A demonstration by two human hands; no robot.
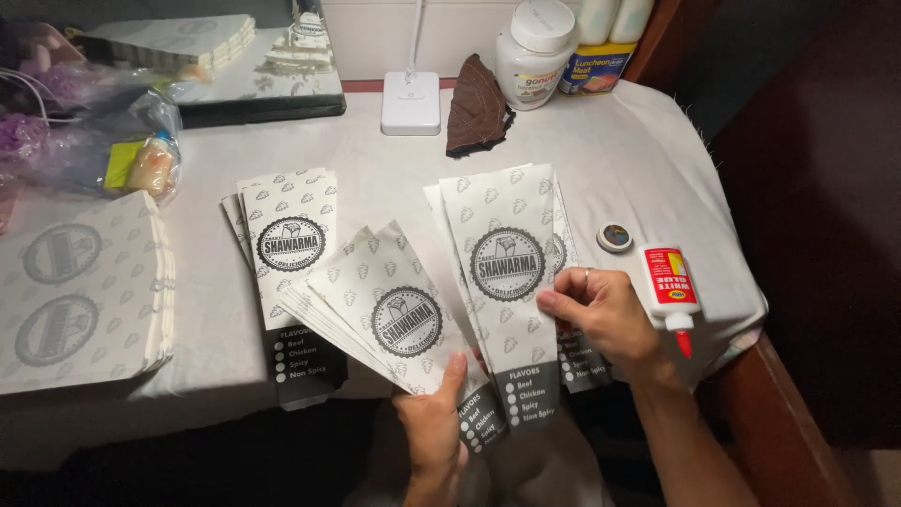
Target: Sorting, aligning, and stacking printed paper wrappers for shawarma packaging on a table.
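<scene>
Looking down from my head camera, my left hand [434, 424] grips a fanned bundle of printed paper sleeves [380, 305] at its lower corner, thumb pressed on top, so the sheets spread up and to the left above the table's edge. My right hand [605, 314] pinches the right edge of the top sleeve of the middle stack [507, 258] between thumb and fingers (a ring shows on one finger). That stack lies flat on the white tablecloth [375, 174], its dark lower ends hanging over the near edge. A second stack of the same sleeves [289, 246] lies flat to the left of my fan, well apart from my hands. At the far left sits a thick pile of larger printed sheets [80, 291]. Just right of my right hand lies a white glue bottle [670, 291] with a red tip, and a small round cap [614, 237] rests near it. At the back stand a white lamp base [410, 101], a dark folded cloth [476, 103] and a white jar [533, 42].
</scene>
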